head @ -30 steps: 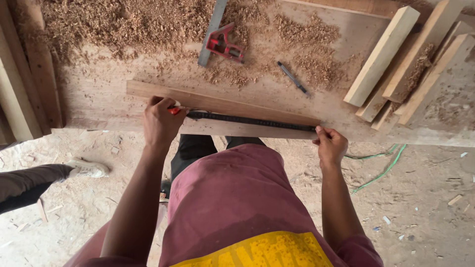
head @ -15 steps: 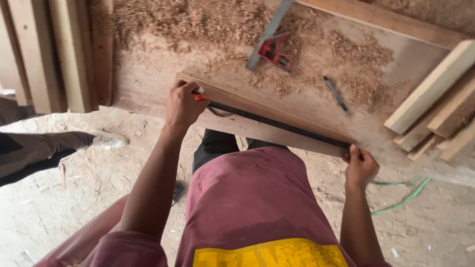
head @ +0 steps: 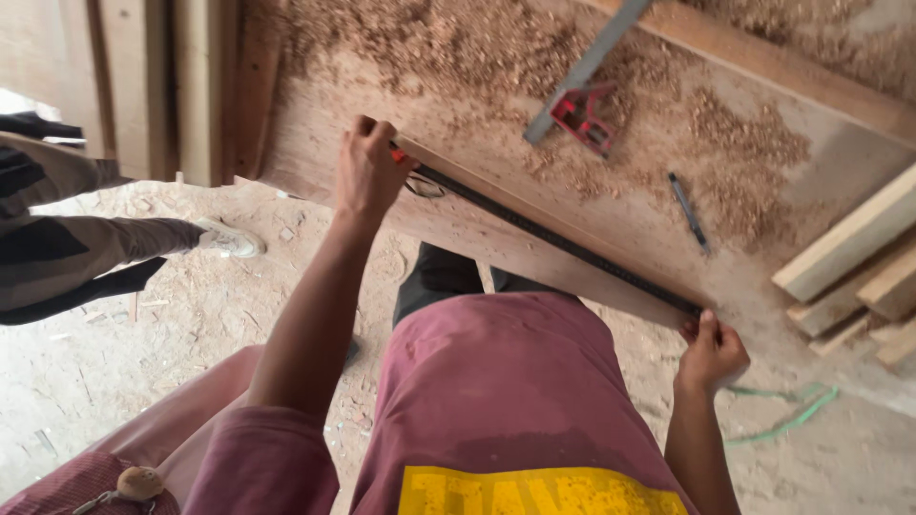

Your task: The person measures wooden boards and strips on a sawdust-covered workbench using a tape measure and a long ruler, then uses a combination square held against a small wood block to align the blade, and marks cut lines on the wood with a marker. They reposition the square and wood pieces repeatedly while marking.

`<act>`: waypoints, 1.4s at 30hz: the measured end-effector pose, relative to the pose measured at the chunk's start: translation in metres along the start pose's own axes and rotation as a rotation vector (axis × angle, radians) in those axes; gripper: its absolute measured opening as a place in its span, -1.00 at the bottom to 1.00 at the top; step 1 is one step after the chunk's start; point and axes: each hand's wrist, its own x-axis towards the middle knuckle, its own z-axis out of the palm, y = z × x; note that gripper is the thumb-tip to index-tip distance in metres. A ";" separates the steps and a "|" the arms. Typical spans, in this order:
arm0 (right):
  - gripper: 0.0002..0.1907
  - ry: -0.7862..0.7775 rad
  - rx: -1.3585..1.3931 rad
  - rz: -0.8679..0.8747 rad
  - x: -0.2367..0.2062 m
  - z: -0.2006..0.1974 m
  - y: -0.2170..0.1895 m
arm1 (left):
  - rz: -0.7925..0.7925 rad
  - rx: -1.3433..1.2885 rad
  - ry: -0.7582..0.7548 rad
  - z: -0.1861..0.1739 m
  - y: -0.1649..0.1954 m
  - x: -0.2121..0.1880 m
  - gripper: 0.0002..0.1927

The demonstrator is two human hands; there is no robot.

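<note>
A long wooden plank [head: 496, 238] lies along the near edge of a sawdust-covered workbench [head: 458, 86]. A long black bar clamp [head: 558, 238] with a red end runs along the plank. My left hand [head: 367, 172] grips the clamp's red end and the plank's left end. My right hand [head: 711, 353] holds the clamp's other end at the plank's right end. My red shirt fills the lower middle of the head view.
A red-and-grey clamp [head: 582, 105] and a dark pencil-like tool [head: 687, 212] lie on the bench among wood shavings. Several pale wood battens [head: 859, 257] are stacked at right. Planks [head: 143, 86] lean at left. Another person's legs [head: 105, 243] stand at left. Green strapping [head: 792, 415] lies on the floor.
The view has swung left and closer, so the bench and plank appear tilted. Both hands keep their grip on the clamp and plank ends.
</note>
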 end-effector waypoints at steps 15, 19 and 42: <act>-0.80 -0.034 -0.039 0.019 -0.006 0.001 -0.003 | 0.000 -0.001 0.077 -0.005 -0.043 -0.001 -0.66; -0.80 -0.039 -0.052 0.035 -0.007 0.003 -0.002 | -0.152 0.024 -0.179 -0.005 -0.054 0.022 -0.76; -0.70 0.116 -0.460 -0.173 -0.019 0.020 -0.008 | 0.087 0.003 -0.333 -0.007 -0.072 0.047 -0.87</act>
